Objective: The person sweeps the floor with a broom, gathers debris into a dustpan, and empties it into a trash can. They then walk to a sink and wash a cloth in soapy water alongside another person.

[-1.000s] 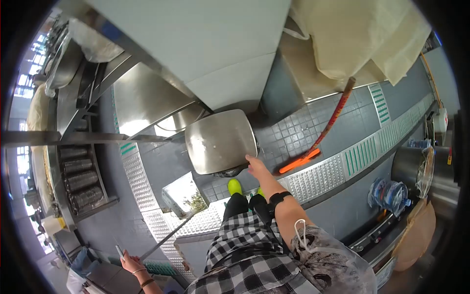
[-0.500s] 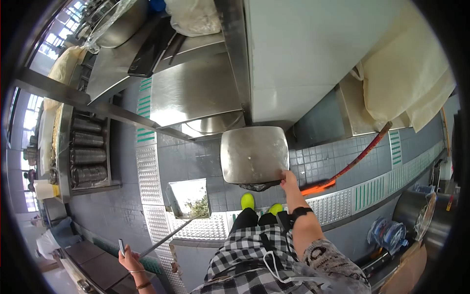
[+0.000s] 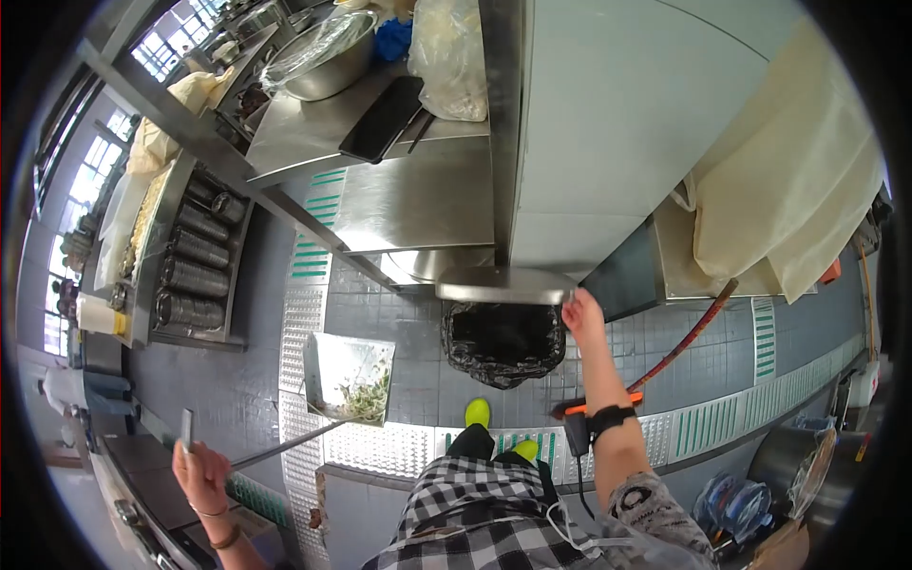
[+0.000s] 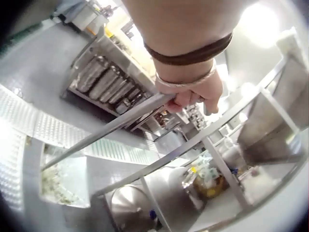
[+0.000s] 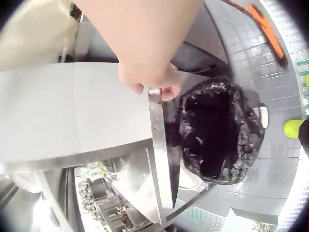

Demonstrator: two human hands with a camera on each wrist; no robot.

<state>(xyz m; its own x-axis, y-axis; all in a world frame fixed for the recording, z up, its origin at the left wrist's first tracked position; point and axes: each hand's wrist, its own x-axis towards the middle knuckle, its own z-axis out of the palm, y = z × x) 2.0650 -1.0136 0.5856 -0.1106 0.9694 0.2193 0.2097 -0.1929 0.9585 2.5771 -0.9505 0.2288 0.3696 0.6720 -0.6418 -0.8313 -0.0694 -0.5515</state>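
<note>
1. Lid of flat silvery metal [image 3: 503, 287]: tilted up, its edge pinched in the right hand [image 3: 583, 318]; uncovering done.
2. Bin lined with black plastic [image 3: 503, 369]: mouth open, inside too dark to read.
3. Left hand [image 3: 201, 475]: fingers curled round the long grey handle [image 3: 285, 446] of a pale, box-shaped dustpan [image 3: 326, 366].
4. Green-brown scraps [image 3: 366, 397]: inside the dustpan, beside the bin, unemptied.

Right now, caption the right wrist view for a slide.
Right hand grips a metal lid beside an open, black-lined bin.
</note>
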